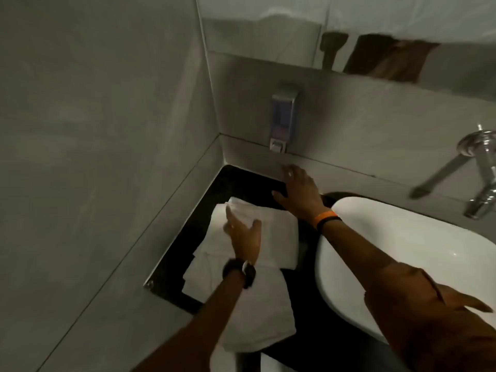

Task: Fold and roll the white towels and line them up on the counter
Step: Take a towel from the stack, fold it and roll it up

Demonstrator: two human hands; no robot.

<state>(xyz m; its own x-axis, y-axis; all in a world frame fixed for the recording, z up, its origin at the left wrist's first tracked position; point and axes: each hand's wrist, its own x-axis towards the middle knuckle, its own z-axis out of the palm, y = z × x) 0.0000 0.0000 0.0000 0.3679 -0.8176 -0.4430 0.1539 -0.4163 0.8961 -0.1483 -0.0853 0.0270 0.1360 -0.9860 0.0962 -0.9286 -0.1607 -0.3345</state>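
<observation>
Several white towels (279,237) lie in an overlapping flat pile on the black counter (241,183), in the corner left of the basin. One towel (260,318) hangs over the counter's front edge. My left hand (245,237), with a dark watch at the wrist, rests flat on the pile with its fingers spread. My right hand (298,191), with an orange band at the wrist, hovers open over the bare counter behind the pile, close to the back wall. Neither hand grips anything.
A white oval basin (402,253) fills the counter to the right. A chrome tap (480,178) sticks out of the back wall above it. A soap dispenser (283,119) hangs on the back wall above the corner. Grey tiled walls close in the left and back.
</observation>
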